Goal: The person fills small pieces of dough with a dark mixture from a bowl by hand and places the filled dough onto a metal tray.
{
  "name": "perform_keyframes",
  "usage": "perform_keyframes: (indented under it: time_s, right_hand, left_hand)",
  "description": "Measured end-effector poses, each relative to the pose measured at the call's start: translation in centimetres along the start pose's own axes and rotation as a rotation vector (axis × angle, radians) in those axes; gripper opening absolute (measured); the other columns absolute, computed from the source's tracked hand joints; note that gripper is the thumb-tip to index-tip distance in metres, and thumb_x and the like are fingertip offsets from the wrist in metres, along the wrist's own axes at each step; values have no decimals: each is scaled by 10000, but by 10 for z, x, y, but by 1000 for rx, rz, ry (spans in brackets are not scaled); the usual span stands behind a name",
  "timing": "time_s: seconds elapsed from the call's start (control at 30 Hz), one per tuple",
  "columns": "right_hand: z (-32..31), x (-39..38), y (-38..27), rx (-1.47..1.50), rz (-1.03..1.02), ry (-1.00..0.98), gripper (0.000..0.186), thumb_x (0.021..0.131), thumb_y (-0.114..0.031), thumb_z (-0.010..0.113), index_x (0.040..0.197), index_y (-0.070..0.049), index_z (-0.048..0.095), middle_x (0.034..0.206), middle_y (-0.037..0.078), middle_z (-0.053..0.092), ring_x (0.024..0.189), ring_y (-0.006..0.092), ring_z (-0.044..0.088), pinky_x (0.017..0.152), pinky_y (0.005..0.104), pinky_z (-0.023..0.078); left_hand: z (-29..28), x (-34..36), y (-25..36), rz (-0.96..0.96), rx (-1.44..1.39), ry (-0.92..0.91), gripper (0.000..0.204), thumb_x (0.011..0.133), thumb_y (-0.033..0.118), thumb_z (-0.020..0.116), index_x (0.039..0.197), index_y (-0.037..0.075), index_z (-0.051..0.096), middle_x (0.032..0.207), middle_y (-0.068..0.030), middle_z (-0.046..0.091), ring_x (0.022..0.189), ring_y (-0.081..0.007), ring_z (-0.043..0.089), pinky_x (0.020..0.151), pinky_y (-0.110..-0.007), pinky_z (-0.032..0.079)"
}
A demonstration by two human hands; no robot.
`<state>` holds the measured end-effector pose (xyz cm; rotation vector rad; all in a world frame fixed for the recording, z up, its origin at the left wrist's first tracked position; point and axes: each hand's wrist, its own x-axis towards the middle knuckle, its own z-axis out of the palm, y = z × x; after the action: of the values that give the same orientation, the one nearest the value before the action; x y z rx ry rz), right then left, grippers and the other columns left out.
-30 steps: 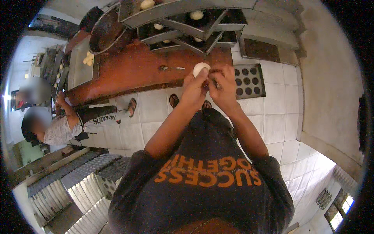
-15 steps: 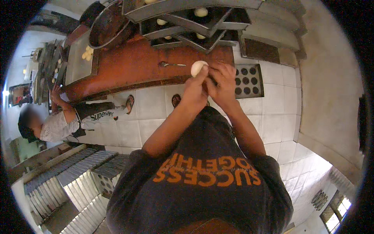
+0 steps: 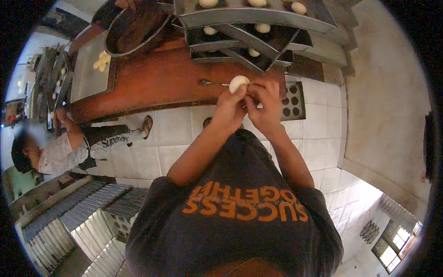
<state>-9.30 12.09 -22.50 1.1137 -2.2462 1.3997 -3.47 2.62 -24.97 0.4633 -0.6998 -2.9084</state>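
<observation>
Both my hands are raised together over the edge of a brown wooden table. My left hand and my right hand pinch a pale round dough ball between their fingertips. A metal spoon lies on the table just left of the dough ball. Metal trays stacked crosswise stand right beyond my hands, with a few dough balls on them.
A large round metal bowl and a flat tray with dough pieces sit at the table's left. Another person works at the left over a white tiled floor. Corrugated metal racks fill the lower left.
My hands stay closed on the dough ball, turning it slightly. The view has shifted, and the person at the left has leaned further toward the table's end.
</observation>
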Motion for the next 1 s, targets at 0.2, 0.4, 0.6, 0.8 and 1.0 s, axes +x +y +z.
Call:
perform_keyframes:
  time_s: [0.2,0.4,0.6,0.8,1.0]
  right_hand:
    - [43,13,-12,9,-42,-152,273,611,-48,649,873,-45,570,907,114,546,875,309,486,759,380,403]
    - [109,34,-55,-98,-191,-118,294,602,18,640,883,-35,573,837,89,563,818,280,507,756,358,403]
    - [141,30,-43,-38,-237,-102,226,579,-30,653,792,-53,580,802,88,578,781,284,528,692,378,422]
    - [91,41,-39,99,-8,-258,216,630,-40,674,835,-46,607,814,95,595,803,251,570,704,352,460]
    - [44,49,1,297,187,-135,149,782,-84,557,918,-34,594,933,98,589,837,200,576,696,288,489]
  left_hand:
    - [-31,-18,53,-14,58,-30,310,845,226,537,1097,54,484,1007,-55,545,912,-172,531,813,-323,435]
    - [-59,-23,89,132,-163,150,276,850,180,535,1087,44,492,1010,-40,543,942,-158,511,835,-301,413]
    - [-78,-25,109,228,-71,191,257,802,81,586,1043,21,522,955,-41,570,866,-145,538,778,-294,440]
    - [-95,-4,107,306,562,181,295,750,-53,563,1040,-3,546,963,-76,599,843,-157,586,740,-283,492]
    - [-17,10,90,675,1339,-32,407,651,-68,584,1031,76,599,888,-98,613,733,-183,603,622,-284,510]
